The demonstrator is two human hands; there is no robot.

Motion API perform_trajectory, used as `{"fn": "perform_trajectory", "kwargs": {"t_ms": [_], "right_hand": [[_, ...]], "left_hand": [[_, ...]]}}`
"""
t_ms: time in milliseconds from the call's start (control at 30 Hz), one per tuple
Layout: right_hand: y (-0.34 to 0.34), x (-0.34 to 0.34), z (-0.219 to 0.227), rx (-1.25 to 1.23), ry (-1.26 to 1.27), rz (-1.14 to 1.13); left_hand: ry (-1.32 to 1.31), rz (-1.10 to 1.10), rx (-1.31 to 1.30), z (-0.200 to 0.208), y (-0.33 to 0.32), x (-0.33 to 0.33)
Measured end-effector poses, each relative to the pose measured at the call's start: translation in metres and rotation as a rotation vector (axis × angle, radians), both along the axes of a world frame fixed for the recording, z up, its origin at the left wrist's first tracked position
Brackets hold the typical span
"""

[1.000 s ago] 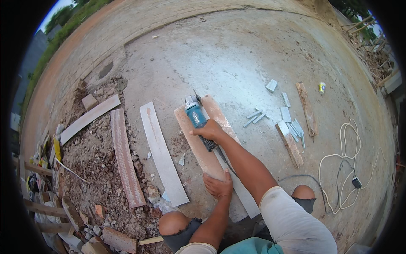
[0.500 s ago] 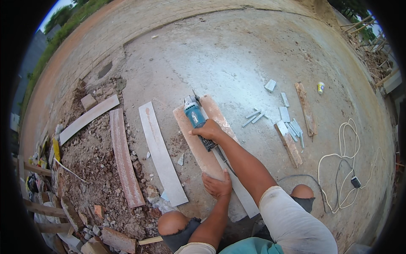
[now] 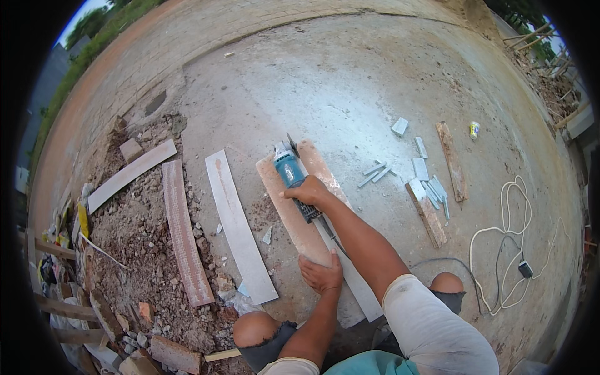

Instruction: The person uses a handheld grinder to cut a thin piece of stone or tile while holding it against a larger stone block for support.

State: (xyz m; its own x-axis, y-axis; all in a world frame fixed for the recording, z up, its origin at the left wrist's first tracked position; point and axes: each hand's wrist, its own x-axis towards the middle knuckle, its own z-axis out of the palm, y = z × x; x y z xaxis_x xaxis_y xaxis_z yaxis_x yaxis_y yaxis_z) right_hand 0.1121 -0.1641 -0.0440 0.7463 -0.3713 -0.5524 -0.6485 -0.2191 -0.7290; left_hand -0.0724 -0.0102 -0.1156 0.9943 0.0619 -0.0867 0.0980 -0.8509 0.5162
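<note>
My right hand is wrapped round the body of a teal and black angle grinder, its thumb across the casing. The grinder's thin disc stands on edge near the far end of a long reddish-brown tile strip, beside a lengthwise gap. Right of the gap lies another reddish part, and a pale grey strip shows towards my knees. My left hand lies flat on the near end of the brown strip, fingers stretched out. The contact between disc and tile is too small to make out.
A pale plank-like strip and a reddish ridged strip lie to the left, beside rubble. Right are small cut pieces, brown blocks, a small can and a looped white cable.
The grinder's head has shifted very slightly to the right. My left hand and the strips stay where they were.
</note>
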Motion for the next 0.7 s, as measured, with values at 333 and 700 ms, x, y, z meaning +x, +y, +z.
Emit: {"fn": "perform_trajectory", "kwargs": {"t_ms": [333,700], "right_hand": [[0.013,-0.009,0.003,-0.018,-0.073,-0.077],[0.010,-0.007,0.003,-0.063,-0.054,-0.057]], "left_hand": [[-0.004,0.012,0.004,0.002,-0.001,-0.001],[-0.044,-0.011,-0.009,-0.009,0.002,-0.001]]}}
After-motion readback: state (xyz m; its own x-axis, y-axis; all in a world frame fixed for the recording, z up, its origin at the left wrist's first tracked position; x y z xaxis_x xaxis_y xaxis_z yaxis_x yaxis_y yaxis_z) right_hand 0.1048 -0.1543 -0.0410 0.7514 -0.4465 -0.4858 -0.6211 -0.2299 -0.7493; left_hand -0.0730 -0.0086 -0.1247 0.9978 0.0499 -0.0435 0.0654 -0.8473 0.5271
